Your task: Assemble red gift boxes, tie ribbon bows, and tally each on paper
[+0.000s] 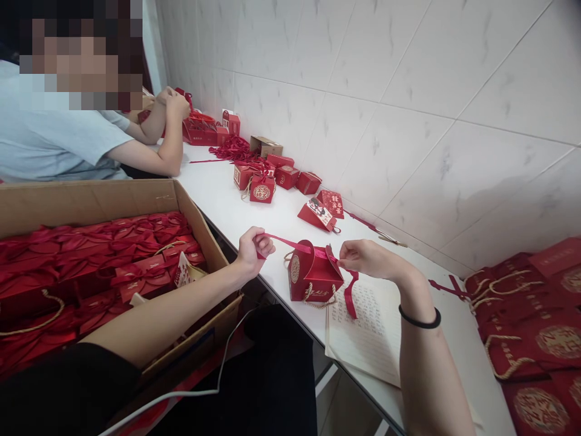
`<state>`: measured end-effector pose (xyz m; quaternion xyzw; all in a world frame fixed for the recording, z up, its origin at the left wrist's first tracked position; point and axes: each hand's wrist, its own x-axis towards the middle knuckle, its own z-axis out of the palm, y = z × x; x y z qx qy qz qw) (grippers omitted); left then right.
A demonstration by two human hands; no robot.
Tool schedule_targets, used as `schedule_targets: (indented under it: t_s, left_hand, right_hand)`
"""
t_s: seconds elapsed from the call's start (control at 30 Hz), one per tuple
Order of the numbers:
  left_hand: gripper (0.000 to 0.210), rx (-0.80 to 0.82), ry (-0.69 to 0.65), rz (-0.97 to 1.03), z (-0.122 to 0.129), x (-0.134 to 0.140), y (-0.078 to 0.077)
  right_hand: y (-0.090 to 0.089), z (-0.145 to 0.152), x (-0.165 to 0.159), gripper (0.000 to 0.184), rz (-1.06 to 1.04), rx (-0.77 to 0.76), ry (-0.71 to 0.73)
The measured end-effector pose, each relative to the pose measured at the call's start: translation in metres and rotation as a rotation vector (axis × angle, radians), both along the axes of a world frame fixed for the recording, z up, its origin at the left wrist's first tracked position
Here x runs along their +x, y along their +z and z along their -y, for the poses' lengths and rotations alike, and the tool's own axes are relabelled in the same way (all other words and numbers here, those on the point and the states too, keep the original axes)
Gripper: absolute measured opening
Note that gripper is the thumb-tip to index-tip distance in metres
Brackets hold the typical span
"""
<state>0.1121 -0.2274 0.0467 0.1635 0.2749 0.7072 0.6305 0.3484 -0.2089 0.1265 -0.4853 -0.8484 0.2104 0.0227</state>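
A red gift box (316,280) with gold print and cord handles stands upright near the table's front edge. Through its top runs a red ribbon (287,241), stretched out to the left. My left hand (254,249) is closed on that end, left of the box and apart from it. At the box's upper right, my right hand (361,259) pinches the ribbon close to the top flap. The ribbon's loose tail hangs below the right fingers, over an open notebook (363,321) with handwriting.
On my left is a cardboard box (200,227) packed with red ribboned boxes. Scissors (390,239) lie by the wall. Several red boxes (262,189) and a ribbon pile (233,148) sit farther back, near a co-worker (68,142). Red bags (540,327) are stacked right.
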Motion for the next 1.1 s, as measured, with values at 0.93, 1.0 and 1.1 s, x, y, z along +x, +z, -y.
schedule_targets:
  t_s: [0.93,1.0,1.1]
  left_hand:
    - [0.032,0.014,-0.009,-0.007,0.000,0.000,-0.002]
    - [0.032,0.014,-0.010,-0.008,0.000,-0.001,-0.002]
    - [0.032,0.013,-0.008,-0.011,0.000,0.000,-0.002]
  right_hand:
    - [0.007,-0.010,0.045,0.021,-0.058,-0.133,-0.078]
    - [0.009,-0.010,0.051,0.027,-0.052,-0.102,-0.079]
    - [0.013,-0.007,0.060,0.034,-0.041,-0.071,-0.108]
